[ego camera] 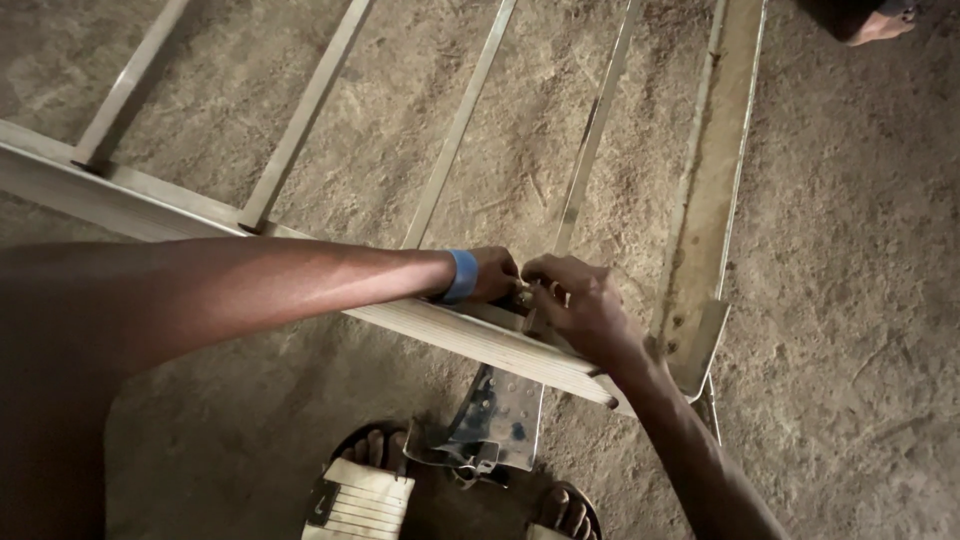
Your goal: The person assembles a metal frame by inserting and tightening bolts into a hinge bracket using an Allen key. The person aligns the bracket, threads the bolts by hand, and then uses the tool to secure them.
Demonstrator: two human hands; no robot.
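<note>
Hands (540,290) pinch fastener (524,296) on diagonally-lying frame rail (440,332).

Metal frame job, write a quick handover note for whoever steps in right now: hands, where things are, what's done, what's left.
Left hand, blue wristband on the wrist, and right hand meet at a small fitting on the metal frame, fingers pinched around it.
The frame lies on the dirt floor, slats running away from the near rail.
A flat metal bracket hangs below the rail, by the sandalled feet.
Done: fitting is in place under the fingers.
Left: whether it is tight cannot be told; check it.
</note>
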